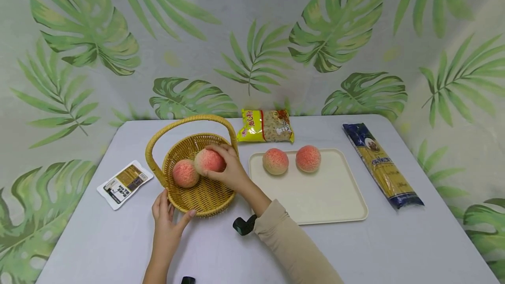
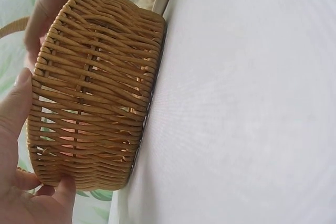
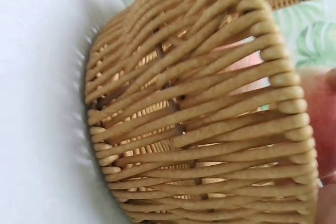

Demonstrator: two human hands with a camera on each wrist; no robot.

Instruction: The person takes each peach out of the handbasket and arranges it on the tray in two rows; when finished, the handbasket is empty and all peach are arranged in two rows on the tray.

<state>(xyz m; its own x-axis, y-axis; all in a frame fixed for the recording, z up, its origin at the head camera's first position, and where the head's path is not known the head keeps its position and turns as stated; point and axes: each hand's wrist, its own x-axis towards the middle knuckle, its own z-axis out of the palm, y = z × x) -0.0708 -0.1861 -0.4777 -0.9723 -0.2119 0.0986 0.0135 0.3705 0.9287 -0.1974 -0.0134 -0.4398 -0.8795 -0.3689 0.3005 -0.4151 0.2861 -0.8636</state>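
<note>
A brown wicker basket (image 1: 205, 209) with an arched handle stands on the left part of the table. Inside it rests one pink peach (image 1: 186, 173). My right hand (image 1: 232, 172) holds a second peach (image 1: 208, 161) between thumb and fingers, within the basket's rim and beside the first peach. The left hand (image 1: 167, 220) grips the basket's near left side, thumb at the rim; the left wrist view shows its curled fingertips (image 2: 64, 190) against the weave. In the right wrist view the basket wall (image 3: 210, 114) hides most of the inside, and the held peach (image 3: 321, 114) shows past the rim.
Two more peaches (image 1: 275, 161) lie at the back of a cream tray (image 1: 315, 196) right of the basket. A yellow food packet (image 1: 265, 126) is behind, a pasta packet (image 1: 382, 165) at right, a small white pack (image 1: 125, 184) at left. Black wrist-camera parts (image 1: 243, 226) show nearby.
</note>
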